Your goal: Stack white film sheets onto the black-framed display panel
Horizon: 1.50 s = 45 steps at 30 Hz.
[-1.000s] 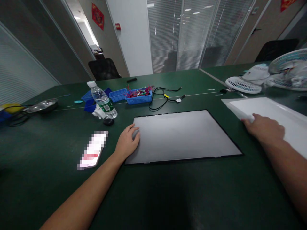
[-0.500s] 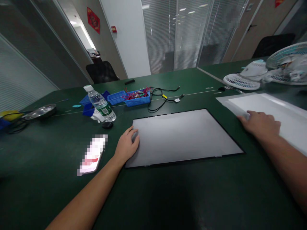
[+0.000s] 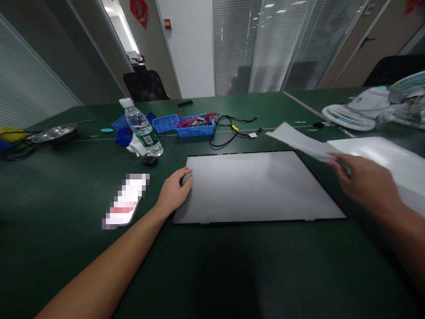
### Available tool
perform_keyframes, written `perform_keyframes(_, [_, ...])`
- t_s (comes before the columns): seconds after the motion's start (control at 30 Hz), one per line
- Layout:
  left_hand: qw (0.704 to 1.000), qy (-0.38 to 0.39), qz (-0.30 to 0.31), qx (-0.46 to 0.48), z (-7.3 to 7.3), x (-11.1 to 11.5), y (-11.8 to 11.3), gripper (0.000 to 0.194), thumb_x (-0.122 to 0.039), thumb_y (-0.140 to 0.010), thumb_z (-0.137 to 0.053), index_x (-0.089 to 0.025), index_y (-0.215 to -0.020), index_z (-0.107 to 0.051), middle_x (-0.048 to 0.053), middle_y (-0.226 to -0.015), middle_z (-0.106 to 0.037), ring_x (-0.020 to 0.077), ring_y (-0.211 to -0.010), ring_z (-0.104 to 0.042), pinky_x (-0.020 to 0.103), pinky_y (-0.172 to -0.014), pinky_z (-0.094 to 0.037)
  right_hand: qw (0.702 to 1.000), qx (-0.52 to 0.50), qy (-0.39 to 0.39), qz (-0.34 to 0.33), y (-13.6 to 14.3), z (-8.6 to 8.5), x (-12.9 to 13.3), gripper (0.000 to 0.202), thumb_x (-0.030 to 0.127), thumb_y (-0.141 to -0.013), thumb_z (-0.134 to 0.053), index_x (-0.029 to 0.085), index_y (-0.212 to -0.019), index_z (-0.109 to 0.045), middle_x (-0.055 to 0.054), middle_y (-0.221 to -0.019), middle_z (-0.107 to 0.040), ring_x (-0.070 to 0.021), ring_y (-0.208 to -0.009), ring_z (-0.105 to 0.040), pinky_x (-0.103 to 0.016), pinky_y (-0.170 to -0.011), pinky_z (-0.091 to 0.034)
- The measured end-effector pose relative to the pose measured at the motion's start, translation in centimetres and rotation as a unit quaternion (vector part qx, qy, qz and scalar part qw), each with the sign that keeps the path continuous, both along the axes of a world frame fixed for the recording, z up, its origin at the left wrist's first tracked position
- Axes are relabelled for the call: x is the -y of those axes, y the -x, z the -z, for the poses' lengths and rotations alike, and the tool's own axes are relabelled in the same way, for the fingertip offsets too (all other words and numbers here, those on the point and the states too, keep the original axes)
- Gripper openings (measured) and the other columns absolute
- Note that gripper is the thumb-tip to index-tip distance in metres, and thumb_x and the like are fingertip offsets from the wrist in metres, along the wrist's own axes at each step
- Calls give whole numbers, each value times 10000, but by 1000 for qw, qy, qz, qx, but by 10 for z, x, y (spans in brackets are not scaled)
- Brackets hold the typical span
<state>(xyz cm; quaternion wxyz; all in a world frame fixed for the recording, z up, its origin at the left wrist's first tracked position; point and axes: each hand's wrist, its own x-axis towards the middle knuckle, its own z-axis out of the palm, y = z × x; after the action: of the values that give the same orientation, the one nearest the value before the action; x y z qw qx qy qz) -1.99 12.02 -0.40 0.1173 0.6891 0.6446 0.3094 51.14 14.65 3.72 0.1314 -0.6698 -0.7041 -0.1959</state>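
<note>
A flat grey rectangular panel (image 3: 259, 188) with a thin black border lies on the green table. My left hand (image 3: 174, 188) is at its left edge, thumb and fingers closed around that edge. A small grey patch shows between them; I cannot tell what it is. Off the panel's right side, my right hand (image 3: 367, 179) pinches a thin whitish sheet (image 3: 303, 142), whose free end is raised toward the panel's far right corner. Under and behind that hand lies a larger glossy white sheet (image 3: 378, 155).
To the left lie a phone (image 3: 128, 199) and a black mouse (image 3: 150, 161), near a water bottle (image 3: 146, 133). Behind the panel are a blue tray (image 3: 195, 131) of red wires and a black cable (image 3: 222, 145). White fan parts (image 3: 352, 116) stand at the far right.
My right hand has lifted the thin sheet off the white stack, and its free end has swung up and left. My left hand stays at the panel's edge. The view has shifted slightly.
</note>
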Motion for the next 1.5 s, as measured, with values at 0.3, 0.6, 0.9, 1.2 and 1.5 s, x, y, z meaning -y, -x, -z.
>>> perform_keyframes(0.3, [1000,20,8,-12,-4,3,-2,517,-451,-1000,-444,-151,-1342,-690,135,-1517,-615,287,-1404,-581,458,-1224,-412,876,-10,76,-477,89,13,33,399,323,-1056,-537,284,-1438,-646,-30,-1413,-662,-222,-1273,-642,-421,-1056,-559])
perform_keyframes(0.6, [991,63,45,-105,-4,6,-9,704,-573,-1026,-387,-82,-1508,-539,214,-1675,-394,349,-1567,-356,537,-1292,-264,879,-96,152,-442,96,15,37,538,433,-1043,-529,323,-1569,-523,-45,-1599,-487,-288,-1460,-481,-583,-1232,-391])
perform_keyframes(0.9, [994,52,51,-83,-5,5,-8,758,-640,-983,-439,-85,-1482,-571,217,-1657,-422,349,-1545,-398,529,-1276,-303,975,-127,163,76,-27,37,-28,964,838,-918,-374,103,-1516,-554,-271,-1398,-605,-548,-1178,-599,-732,-915,-511])
perform_keyframes(1.2, [995,38,58,-76,-3,4,-8,688,-660,-942,-525,-150,-1378,-674,191,-1627,-474,361,-1496,-471,538,-1249,-352,952,-226,190,82,-2,26,-15,861,799,-926,-442,197,-1526,-575,-204,-1423,-617,-459,-1184,-620,-616,-944,-514])
perform_keyframes(1.5, [995,40,49,-71,-4,5,-8,705,-654,-875,-613,-174,-1388,-669,166,-1628,-483,355,-1495,-472,544,-1254,-345,957,-229,174,14,10,30,-11,779,717,-931,-498,212,-1516,-601,-152,-1383,-661,-378,-1124,-677,-543,-966,-553])
